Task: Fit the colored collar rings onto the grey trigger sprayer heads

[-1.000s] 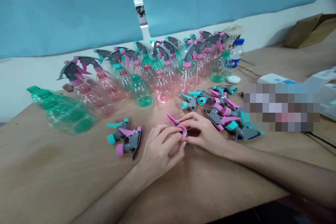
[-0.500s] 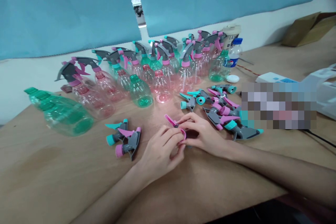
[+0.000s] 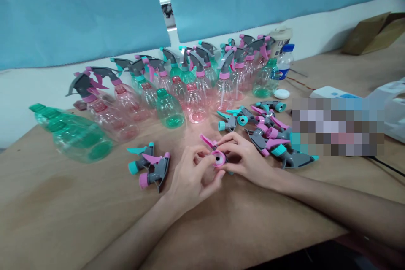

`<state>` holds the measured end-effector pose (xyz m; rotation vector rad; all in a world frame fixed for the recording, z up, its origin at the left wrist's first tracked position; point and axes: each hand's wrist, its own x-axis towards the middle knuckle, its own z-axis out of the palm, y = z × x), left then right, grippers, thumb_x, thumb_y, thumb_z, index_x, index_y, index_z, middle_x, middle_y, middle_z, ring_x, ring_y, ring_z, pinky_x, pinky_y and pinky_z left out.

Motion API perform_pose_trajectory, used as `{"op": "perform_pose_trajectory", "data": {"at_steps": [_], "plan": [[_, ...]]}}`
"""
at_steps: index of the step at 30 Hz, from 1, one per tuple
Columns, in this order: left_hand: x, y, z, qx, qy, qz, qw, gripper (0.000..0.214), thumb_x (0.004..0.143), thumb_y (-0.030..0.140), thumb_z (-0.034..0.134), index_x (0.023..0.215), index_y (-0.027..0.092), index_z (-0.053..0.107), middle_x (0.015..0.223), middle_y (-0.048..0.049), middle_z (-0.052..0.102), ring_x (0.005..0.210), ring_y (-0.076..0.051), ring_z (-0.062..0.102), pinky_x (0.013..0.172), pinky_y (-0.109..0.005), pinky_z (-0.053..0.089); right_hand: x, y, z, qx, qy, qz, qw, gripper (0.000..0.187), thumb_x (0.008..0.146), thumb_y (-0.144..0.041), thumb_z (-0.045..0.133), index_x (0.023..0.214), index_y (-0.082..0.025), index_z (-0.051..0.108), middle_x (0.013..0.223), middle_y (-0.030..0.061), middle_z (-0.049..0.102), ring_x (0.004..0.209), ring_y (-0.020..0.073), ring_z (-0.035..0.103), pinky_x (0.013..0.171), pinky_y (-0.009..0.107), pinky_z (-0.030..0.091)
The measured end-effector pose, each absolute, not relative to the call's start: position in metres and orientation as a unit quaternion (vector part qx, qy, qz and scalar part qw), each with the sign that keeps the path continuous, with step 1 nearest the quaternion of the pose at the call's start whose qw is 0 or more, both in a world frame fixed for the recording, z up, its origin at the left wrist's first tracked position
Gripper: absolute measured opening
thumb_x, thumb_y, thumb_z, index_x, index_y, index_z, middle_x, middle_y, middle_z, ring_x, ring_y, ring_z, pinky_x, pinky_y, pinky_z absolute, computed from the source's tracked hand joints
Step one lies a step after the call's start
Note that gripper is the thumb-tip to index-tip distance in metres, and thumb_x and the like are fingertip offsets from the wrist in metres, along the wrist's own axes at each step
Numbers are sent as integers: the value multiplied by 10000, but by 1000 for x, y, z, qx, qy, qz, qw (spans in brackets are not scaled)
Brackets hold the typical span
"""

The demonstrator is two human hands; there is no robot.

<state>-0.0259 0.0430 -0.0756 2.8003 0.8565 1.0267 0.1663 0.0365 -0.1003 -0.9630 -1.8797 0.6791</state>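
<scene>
Centre frame, we have the pink-collared trigger spray head (image 3: 218,159) pinched in our right hand (image 3: 249,161), open collar facing us, left hand (image 3: 190,173) curled against its near-left side, grip unclear

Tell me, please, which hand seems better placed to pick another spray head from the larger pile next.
Probably the right hand: it is nearer the larger pile than the left hand, though it must first release the pink-collared spray head.

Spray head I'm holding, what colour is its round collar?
The collar is pink; it shows in the head view.
</scene>
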Motion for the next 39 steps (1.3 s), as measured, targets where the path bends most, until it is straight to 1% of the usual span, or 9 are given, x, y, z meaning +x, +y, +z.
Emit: {"op": "perform_pose_trajectory", "data": {"at_steps": [3, 7, 14, 20, 26, 31, 34, 37, 39], "plan": [[-25, 39, -77, 905, 266, 326, 56, 177, 811, 203, 605, 976, 168, 552, 1042, -80, 450, 897, -183, 521, 705, -291, 530, 167, 37, -100, -391, -769, 253, 438, 225, 780, -254, 698, 990, -214, 631, 1087, 70, 510, 986, 194, 555, 773, 344, 555], [-24, 39, -76, 901, 282, 323, 62, 269, 821, 211, 601, 1083, 188, 542, 1130, -94, 418, 943, -189, 534, 761, -323, 545, 166, 37, -100, -393, -764, 259, 441, 221, 790, -259, 685, 998, -205, 632, 1067, 68, 517, 952, 183, 572, 787, 348, 551], [-23, 41, -72, 889, 307, 333, 63, 153, 821, 206, 597, 971, 188, 570, 1025, -71, 454, 878, -174, 548, 739, -318, 544, 165, 37, -101, -389, -769, 249, 441, 191, 795, -255, 675, 966, -180, 635, 1070, 79, 522, 974, 190, 562, 767, 318, 544], [-23, 40, -74, 899, 286, 319, 84, 302, 816, 209, 604, 1110, 189, 537, 1114, -97, 453, 972, -200, 540, 792, -335, 541, 166, 38, -99, -399, -761, 248, 447, 241, 782, -275, 691, 1007, -210, 637, 1052, 59, 535, 944, 179, 572, 787, 329, 529], [-22, 40, -72, 886, 325, 321, 80, 119, 807, 219, 606, 914, 184, 571, 1017, -75, 470, 902, -190, 556, 753, -335, 544, 165, 37, -100, -387, -781, 225, 436, 201, 773, -215, 689, 964, -187, 635, 1075, 81, 547, 1008, 207, 565, 830, 360, 515], [-24, 39, -72, 897, 283, 331, 76, 189, 825, 214, 599, 1014, 202, 581, 1092, -80, 456, 1018, -210, 512, 807, -335, 524, 166, 38, -100, -415, -762, 239, 436, 213, 796, -269, 672, 995, -207, 629, 1081, 67, 552, 1006, 200, 572, 861, 372, 514], [-26, 40, -76, 876, 327, 351, 57, 177, 878, 215, 536, 1052, 217, 568, 1077, -69, 473, 994, -203, 506, 827, -353, 491, 167, 40, -99, -425, -746, 260, 442, 195, 828, -292, 628, 1012, -229, 624, 1103, 62, 557, 1002, 201, 587, 830, 364, 539], [-27, 42, -80, 847, 397, 348, 55, 126, 905, 244, 496, 1009, 187, 538, 992, -56, 515, 929, -203, 518, 803, -356, 464, 167, 43, -95, -450, -726, 246, 458, 192, 847, -327, 603, 1009, -227, 623, 1094, 68, 577, 1021, 219, 586, 852, 388, 525], [-27, 43, -82, 835, 437, 332, 39, 132, 898, 270, 505, 989, 175, 519, 974, -58, 539, 937, -224, 516, 809, -382, 443, 167, 45, -90, -464, -716, 228, 469, 193, 853, -338, 594, 1004, -222, 623, 1065, 69, 593, 1007, 225, 587, 864, 401, 507]]}}
